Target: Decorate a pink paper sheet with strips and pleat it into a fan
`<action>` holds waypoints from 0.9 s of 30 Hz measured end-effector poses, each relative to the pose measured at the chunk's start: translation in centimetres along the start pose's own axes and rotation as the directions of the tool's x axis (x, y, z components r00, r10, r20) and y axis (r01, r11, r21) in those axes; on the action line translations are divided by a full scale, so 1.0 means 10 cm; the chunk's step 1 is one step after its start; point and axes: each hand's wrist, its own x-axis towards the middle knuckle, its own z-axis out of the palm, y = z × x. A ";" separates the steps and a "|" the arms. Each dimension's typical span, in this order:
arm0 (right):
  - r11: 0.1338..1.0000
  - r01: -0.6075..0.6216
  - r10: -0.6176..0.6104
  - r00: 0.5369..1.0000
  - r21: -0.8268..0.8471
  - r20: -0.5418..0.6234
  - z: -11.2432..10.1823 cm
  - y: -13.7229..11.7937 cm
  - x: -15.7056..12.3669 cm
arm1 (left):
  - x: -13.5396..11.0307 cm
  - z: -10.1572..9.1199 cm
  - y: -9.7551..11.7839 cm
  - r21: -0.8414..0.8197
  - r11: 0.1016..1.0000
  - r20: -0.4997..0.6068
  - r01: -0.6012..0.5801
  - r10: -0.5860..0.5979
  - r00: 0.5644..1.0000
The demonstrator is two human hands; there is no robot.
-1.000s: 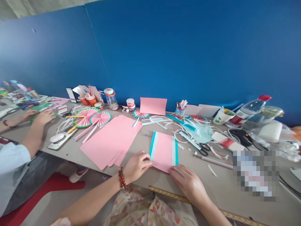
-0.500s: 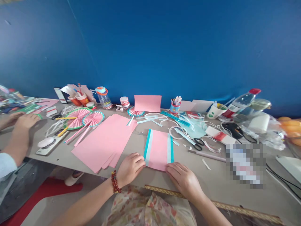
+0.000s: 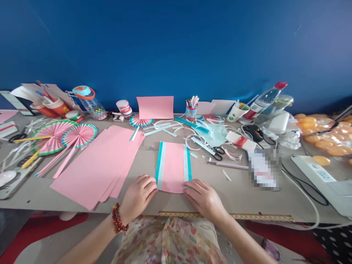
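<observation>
A pink sheet of paper [image 3: 173, 165], edged on both long sides with pale blue and teal strips, lies on the table in front of me. My left hand [image 3: 139, 195] is closed at its near left corner, fingers pressed together. At the near right corner my right hand [image 3: 204, 200] pinches the paper, thumb hidden beneath. Between the two hands the near edge bows slightly. Left of it lies a stack of plain pink sheets [image 3: 101, 165]. Scissors [image 3: 219, 152] with black handles and a long thin pen-like tool [image 3: 229, 165] are to the right.
Pleated paper fans [image 3: 79, 135] lie at the left. A pen cup [image 3: 191, 110], a standing pink sheet [image 3: 155, 107] and a water bottle [image 3: 90, 104] line the back. Paper strips [image 3: 162, 129] litter the middle; a plastic bottle [image 3: 264, 99] and a power strip [image 3: 320, 172] are at right.
My view has swung to the right, and the other person's hands at the left are out of sight. Both my hands stay at the paper's near corners; its near edge now looks more bowed.
</observation>
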 end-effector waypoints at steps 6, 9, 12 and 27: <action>0.997 -0.057 0.057 0.998 0.042 0.002 -0.01 0.00 0.01 | 0.03 0.01 0.00 -0.021 0.999 0.001 0.031 -0.031 1.000; 0.995 -0.073 0.073 0.997 0.062 0.013 -0.01 0.00 0.02 | 0.04 0.01 0.00 -0.029 0.998 0.011 0.050 -0.050 0.999; 0.992 -0.087 0.087 0.996 0.089 0.006 -0.02 0.01 0.03 | 0.06 0.00 0.01 -0.029 0.998 0.018 0.061 -0.061 0.998; 0.944 -0.227 0.219 0.974 0.241 0.060 -0.03 0.09 0.07 | 0.11 0.00 -0.02 -0.126 0.978 0.057 0.169 -0.163 0.985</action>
